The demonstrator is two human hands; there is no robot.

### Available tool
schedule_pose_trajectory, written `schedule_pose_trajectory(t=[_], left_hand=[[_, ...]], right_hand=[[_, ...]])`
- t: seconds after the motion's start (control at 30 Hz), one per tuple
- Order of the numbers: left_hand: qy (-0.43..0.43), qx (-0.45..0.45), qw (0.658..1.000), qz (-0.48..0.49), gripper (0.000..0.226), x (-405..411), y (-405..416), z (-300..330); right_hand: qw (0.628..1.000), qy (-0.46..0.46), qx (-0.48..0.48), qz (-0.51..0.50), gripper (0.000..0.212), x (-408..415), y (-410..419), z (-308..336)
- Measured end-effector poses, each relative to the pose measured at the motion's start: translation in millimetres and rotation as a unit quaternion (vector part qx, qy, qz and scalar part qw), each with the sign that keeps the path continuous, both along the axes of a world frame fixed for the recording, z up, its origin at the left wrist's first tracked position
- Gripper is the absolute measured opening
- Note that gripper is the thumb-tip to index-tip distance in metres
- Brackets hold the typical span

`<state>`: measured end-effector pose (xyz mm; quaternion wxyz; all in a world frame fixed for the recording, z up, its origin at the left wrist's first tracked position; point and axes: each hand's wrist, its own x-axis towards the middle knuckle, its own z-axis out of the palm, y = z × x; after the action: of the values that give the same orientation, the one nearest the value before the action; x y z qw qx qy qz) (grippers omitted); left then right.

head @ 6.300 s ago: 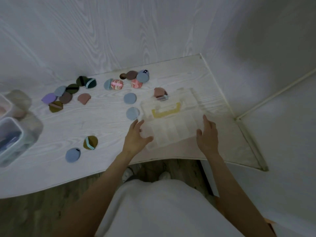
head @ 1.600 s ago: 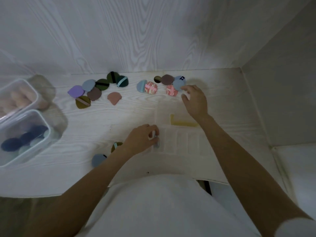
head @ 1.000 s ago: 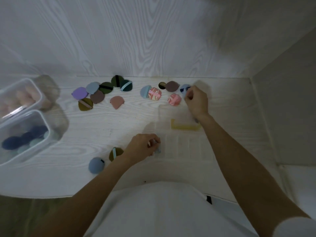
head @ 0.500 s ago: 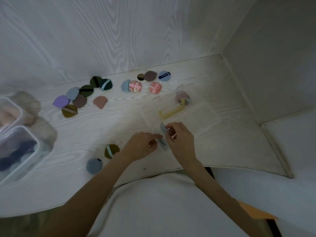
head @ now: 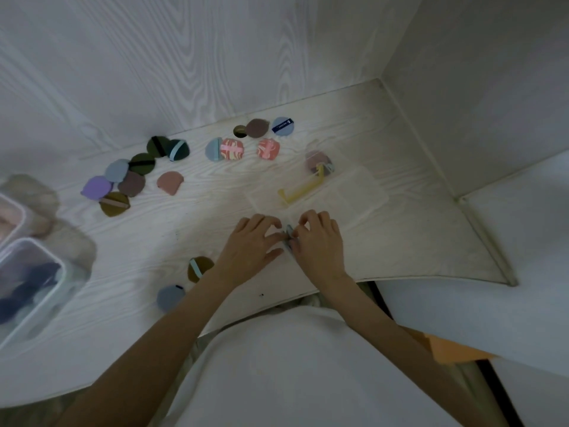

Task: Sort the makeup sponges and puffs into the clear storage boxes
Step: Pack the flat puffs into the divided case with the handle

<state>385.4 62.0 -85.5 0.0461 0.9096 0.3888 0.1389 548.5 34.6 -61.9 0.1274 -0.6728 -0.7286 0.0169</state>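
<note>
Blue-grey foam shows between the two hands: a small puff stands on edge at the near-left corner of the clear compartment box, pinched by the curled fingers of the right hand. The left hand lies just beside it, its fingers loosely bent with the tips against the puff or the box edge; whether it actually has hold of either cannot be told. Which compartment receives the puff is not legible through the clear plastic. Judgement: the puff is light, soft and compressible, with no risk of breakage; it is best taken by the rim or its ribbon strap and eased in edgewise, as a flat entry may jam against the dividers. The box itself looks light and liable to slide, so steadying it is advisable. Its yellow latch lies beyond the hands, and a brownish puff sits past it. Further out on the tabletop, loose puffs remain unsorted at left and rear, and two lie near the left forearm. Two clear tubs stand at far left.
</note>
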Motion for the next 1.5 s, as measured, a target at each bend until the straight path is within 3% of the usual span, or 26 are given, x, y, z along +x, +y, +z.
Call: schedule_pose_trajectory(t=[0.17,0.3,0.57,0.77,0.97,1.17,1.27,1.37,1.5], left_hand=[[0.013,0.030,0.999,0.009,0.023,1.0,2.6,5.8],[0.001,0.027,0.999,0.022,0.022,1.5,0.6,5.8],[0.003,0.024,0.999,0.030,0.023,-1.0,-3.5,-2.4],[0.006,0.021,0.999,0.047,0.025,-9.9,-4.6,1.2],[0.000,0.023,0.998,0.053,0.023,-9.7,-5.7,-2.2],[0.009,0.010,0.999,0.052,0.025,-9.0,-5.8,1.3],[0.015,0.002,0.999,0.053,0.026,-9.5,-4.6,3.3],[0.015,-0.004,0.999,0.051,0.026,-9.2,-4.9,3.0],[0.012,0.004,0.999,0.051,0.024,-9.9,-3.9,-0.5]], right_hand=[[0.997,0.004,0.064,0.035,0.015,0.6,-2.7,1.0],[1.000,-0.012,0.009,0.011,0.024,2.0,-9.1,-12.3],[0.998,0.051,0.026,-0.003,0.010,-1.6,-2.7,-9.8],[0.988,0.066,0.131,0.042,0.011,0.2,-2.8,4.3],[0.997,0.040,0.051,0.033,0.013,-5.8,-6.2,-13.9],[0.983,0.175,0.056,0.028,0.013,-2.7,-13.9,-11.9],[0.980,0.197,0.003,0.000,0.025,-2.5,-11.7,-8.6],[0.985,0.173,0.025,0.005,0.029,-1.9,-5.4,-7.0],[0.995,0.053,0.065,0.053,0.017,-9.5,-7.9,-7.9]])
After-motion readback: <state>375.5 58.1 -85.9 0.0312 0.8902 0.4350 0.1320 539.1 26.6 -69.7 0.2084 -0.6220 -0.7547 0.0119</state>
